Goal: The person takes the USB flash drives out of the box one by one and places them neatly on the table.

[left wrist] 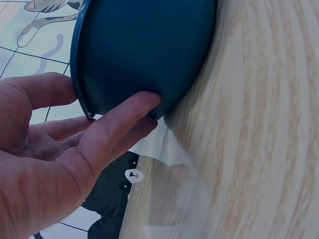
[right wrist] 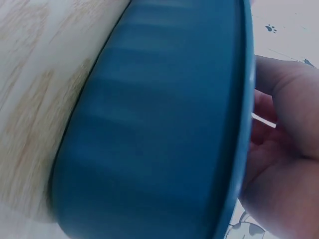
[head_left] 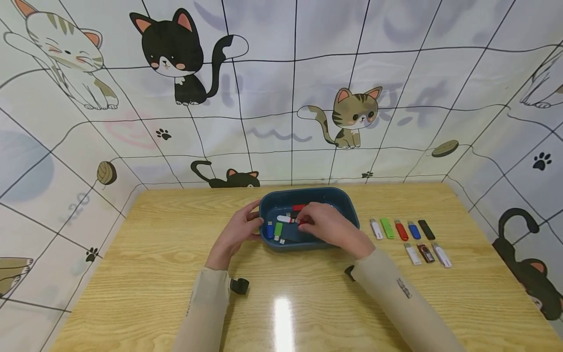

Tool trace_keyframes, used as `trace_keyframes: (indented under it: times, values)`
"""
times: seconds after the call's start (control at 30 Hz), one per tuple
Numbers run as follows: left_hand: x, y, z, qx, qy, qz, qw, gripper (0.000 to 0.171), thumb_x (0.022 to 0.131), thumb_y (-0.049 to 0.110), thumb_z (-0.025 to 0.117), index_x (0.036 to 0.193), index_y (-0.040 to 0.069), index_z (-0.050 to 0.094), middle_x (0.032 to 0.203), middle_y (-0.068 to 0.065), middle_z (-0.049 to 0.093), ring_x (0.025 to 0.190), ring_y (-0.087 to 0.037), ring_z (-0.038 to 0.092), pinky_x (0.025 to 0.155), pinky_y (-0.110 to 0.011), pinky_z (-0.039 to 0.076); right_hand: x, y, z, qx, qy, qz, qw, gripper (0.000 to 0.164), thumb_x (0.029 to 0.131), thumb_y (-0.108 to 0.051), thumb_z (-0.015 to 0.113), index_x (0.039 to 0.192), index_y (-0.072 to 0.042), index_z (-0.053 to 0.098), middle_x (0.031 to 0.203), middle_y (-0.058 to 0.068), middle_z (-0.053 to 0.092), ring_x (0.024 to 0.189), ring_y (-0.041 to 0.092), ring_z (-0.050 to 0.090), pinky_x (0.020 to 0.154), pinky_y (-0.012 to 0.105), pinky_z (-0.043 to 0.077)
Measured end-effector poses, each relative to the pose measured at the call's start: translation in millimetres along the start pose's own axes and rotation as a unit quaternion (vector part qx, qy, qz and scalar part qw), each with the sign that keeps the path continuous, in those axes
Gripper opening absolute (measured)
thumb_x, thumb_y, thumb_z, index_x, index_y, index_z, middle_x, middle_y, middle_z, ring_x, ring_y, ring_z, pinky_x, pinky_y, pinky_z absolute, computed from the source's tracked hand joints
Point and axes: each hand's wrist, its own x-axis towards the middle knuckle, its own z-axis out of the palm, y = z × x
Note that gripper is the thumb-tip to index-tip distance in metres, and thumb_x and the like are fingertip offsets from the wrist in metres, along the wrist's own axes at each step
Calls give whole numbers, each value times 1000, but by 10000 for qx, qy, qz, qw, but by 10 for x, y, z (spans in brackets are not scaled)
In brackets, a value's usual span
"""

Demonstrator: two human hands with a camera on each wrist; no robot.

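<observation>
A dark blue plastic bin (head_left: 308, 247) stands at the back middle of the table with several USB sticks inside. Fingers of my left hand (head_left: 241, 224) rest against its left end, touching the outer wall and the rim in the left wrist view. Inside the bin, my right hand (head_left: 327, 224) pinches a red USB stick (head_left: 302, 223), mostly hidden by the fingers. Close by lie a white USB stick (head_left: 285, 219) and another red USB stick (head_left: 299, 208). Nearer the left end are a blue USB stick (head_left: 270, 230) and a green USB stick (head_left: 278, 229).
Right of the bin, USB sticks lie in two rows. The back row runs from a white stick (head_left: 376, 229) to a black stick (head_left: 426, 229); the front row includes a dark red swivel stick (head_left: 425, 253). A cat-print curtain (head_left: 268, 98) closes off the table's back.
</observation>
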Motion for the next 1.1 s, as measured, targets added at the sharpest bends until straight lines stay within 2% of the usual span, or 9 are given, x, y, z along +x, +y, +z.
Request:
trace_keyframes:
  times: [0.27,0.53,0.9,1.1]
  values:
    - [1,2,-6,9,-41,23,10000,62,104,0,49,163,7,30,152,-31,47,123,-46,61,85,-52,60,-178,-7,-53,36,472,229,9986,19,94,-19,78,111,-10,75,95,-3,64,83,11,60,74,31,53]
    - [0,5,-5,-7,-53,25,10000,63,103,0,49,163,7,30,152,-31,46,124,-46,60,85,-53,60,-367,34,-76,135,1067,498,9929,19,95,-21,77,111,-11,75,98,-3,65,85,12,61,75,32,55]
    - [0,0,-5,6,-40,14,10000,63,104,0,49,163,7,30,152,-31,45,124,-46,60,86,-54,59,-661,141,-138,-44,1495,685,9864,19,94,-17,78,110,-7,76,98,3,68,85,17,64,74,36,57]
    - [-8,10,-3,19,-30,21,10000,63,103,0,49,163,7,29,153,-32,45,124,-46,61,85,-52,60,-798,216,-204,34,1540,846,9844,18,95,-13,77,110,-4,75,99,5,68,86,20,65,76,40,59]
